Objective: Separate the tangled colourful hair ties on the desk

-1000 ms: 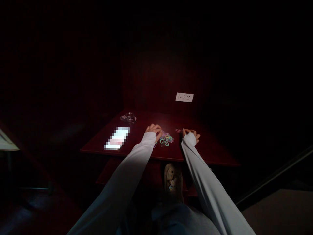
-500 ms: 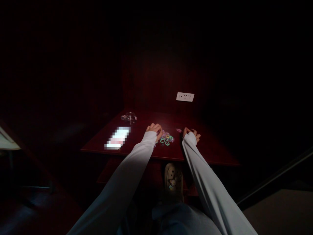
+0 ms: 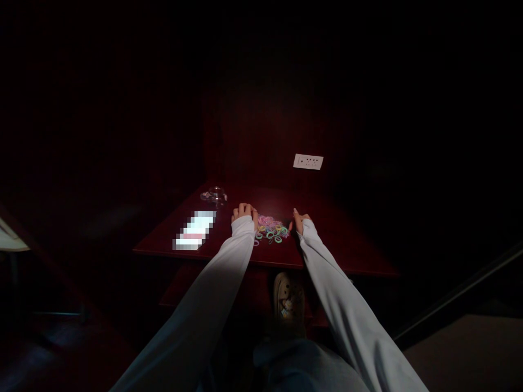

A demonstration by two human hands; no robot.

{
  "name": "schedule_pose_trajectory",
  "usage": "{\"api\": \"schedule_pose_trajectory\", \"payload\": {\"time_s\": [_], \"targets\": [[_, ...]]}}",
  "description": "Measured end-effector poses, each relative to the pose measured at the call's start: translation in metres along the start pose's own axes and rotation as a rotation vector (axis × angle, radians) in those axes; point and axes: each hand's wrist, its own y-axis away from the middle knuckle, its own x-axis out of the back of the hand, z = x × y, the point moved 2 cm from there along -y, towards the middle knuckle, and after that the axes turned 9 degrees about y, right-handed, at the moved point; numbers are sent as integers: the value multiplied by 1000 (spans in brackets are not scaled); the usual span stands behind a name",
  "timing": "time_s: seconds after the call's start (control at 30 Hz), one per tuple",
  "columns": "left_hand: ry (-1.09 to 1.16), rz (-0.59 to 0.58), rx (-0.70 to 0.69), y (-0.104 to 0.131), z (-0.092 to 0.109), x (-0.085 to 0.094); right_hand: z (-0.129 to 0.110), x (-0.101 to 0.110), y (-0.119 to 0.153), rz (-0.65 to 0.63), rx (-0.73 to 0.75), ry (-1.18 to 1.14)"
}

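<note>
A loose pile of small elastic hair ties (image 3: 270, 228) in pink, purple, yellow and green lies on the dark red table (image 3: 351, 256). Beside the pile's left edge rests my left hand (image 3: 244, 212), fingers apart and bent down toward the table, with nothing seen in them. My right hand (image 3: 301, 221) is just right of the pile, its index finger stretched out and thumb apart. Its other fingers are partly hidden by the hand and sleeve.
A lit, blurred-out phone (image 3: 195, 231) lies on the table's left side. Behind it stands a clear container (image 3: 216, 196). A white socket panel (image 3: 308, 161) is on the back wall. Below the front edge a clog (image 3: 289, 296) shows.
My left hand has shifted left, uncovering more of the pile. My right hand has moved left toward it and stretched its index finger. The small pink bunch beside it is out of sight.
</note>
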Motion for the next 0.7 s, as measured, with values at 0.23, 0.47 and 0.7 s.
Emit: {"api": "schedule_pose_trajectory", "payload": {"time_s": [0.23, 0.47, 0.7], "targets": [[27, -72, -120, -1, 1, -4, -10, -2, -1, -280, -54, -168], [82, -294, -416, 6, 13, -1, -11, -2, 0, -251, -97, -265], [116, -400, -532, 10, 16, -1, -13, 4, -4, -150, -183, -355]]}}
